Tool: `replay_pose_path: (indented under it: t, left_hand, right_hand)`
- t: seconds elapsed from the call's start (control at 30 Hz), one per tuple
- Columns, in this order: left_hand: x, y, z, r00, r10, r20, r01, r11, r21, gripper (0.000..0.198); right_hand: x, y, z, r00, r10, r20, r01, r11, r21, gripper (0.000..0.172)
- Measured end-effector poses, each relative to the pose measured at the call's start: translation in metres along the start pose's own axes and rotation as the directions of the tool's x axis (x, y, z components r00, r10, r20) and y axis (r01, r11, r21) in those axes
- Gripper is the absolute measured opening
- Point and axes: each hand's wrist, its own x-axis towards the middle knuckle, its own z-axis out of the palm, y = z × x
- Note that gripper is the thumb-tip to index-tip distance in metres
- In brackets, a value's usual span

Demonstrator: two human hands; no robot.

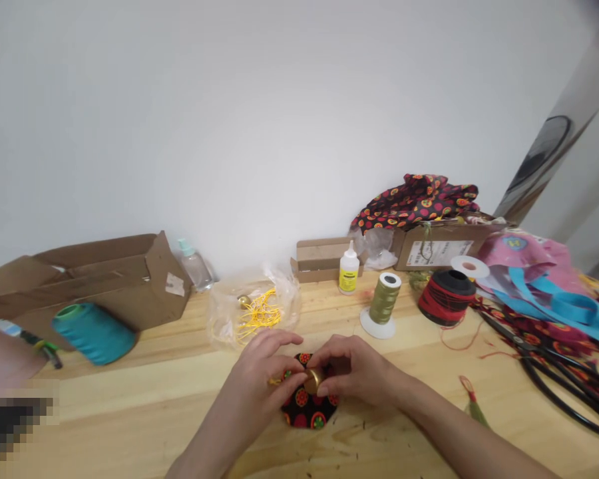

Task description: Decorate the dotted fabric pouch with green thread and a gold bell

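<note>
Over a dark fabric piece [304, 416] with red, orange and green round motifs, both hands meet at a small shiny gold bell [314, 382]. My left hand [264, 366] pinches its left side between thumb and forefinger, the other fingers loosely bent. On the opposite side, my right hand [352, 366] grips the bell with thumb and fingertips. A bit of yellow cord [274, 382] shows beside the left fingers. Fingers cover part of the bell and the upper part of the fabric, which lies on the wooden table [154, 412].
Behind the hands lie a clear plastic bag [219, 319] of yellow cords, a glue bottle [348, 271] and an olive thread spool [385, 299]. At right are a red cord spool [446, 297], large black-handled scissors [544, 372] and a tassel [474, 406]. A teal thread cone [94, 334] lies left.
</note>
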Motion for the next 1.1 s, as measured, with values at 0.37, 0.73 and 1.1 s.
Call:
replay_pose_path:
  t: [0.37,0.73,1.1]
  left_hand:
    - [0.002,0.001,0.002,0.989,-0.025,0.143,0.008,0.992,0.123,0.014]
    - [0.0,0.015,-0.011,0.956,-0.266,0.127,0.291,0.922,-0.256,0.022]
    - [0.004,0.022,0.001,0.959,-0.263,0.105,0.283,0.904,-0.321,0.02]
  right_hand:
    - [0.001,0.001,-0.001,0.999,-0.011,-0.036,0.008,0.998,-0.063,0.03]
    - [-0.003,-0.023,-0.021,0.994,-0.109,0.026,0.112,0.97,-0.215,0.026]
    - [-0.003,-0.021,0.005,0.989,-0.143,-0.042,0.137,0.983,-0.119,0.012]
